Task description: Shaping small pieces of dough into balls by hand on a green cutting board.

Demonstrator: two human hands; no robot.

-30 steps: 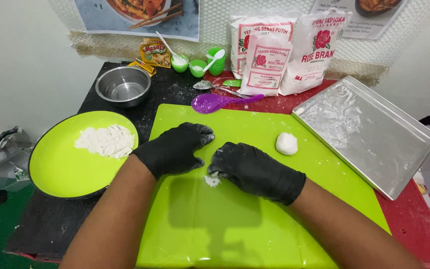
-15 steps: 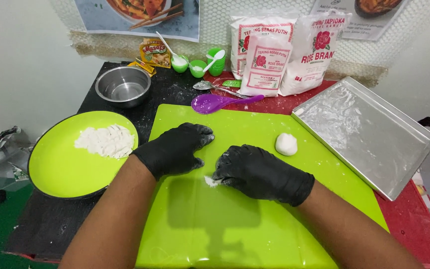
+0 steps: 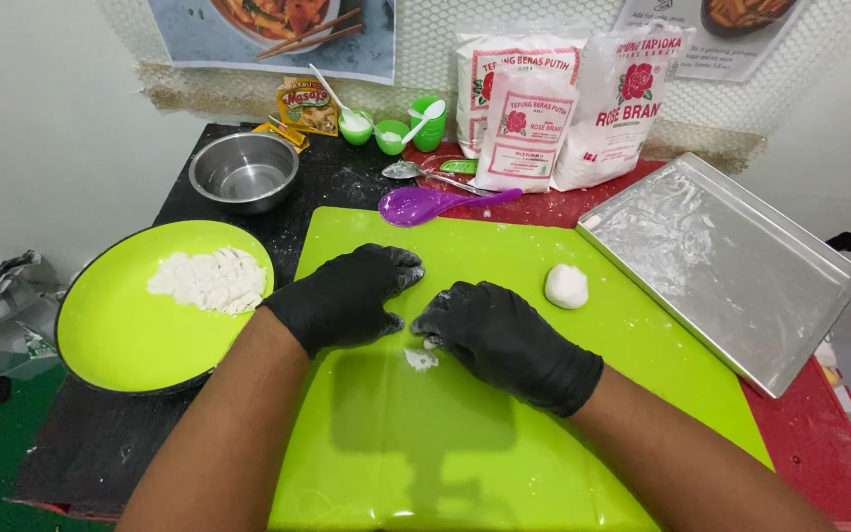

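**Two gloved hands over a bit of dough, frame centre**

Left of centre, a round green plate [image 3: 120, 325] carries crumbly white pieces. The left hand [image 3: 352, 296] lies flat, fingers released, on the smooth green cutting board [image 3: 465, 453]. The right hand [image 3: 504, 340] curls over a small dough piece [image 3: 429, 344]; its grip cannot be told. Judged soft, sticky, light: pinch gently. Right: a smooth dough ball [image 3: 566, 286], then a floured metal tray [image 3: 731, 266].

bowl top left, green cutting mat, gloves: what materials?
Bowl: looks like stainless steel, brushed with bright reflections. Cutting mat: probably thin plastic, glossy lime, showing soft glare and flour smears. Gloves on left hand and right hand: likely nitrile or latex, matte black, wrinkling tight over the knuckles.
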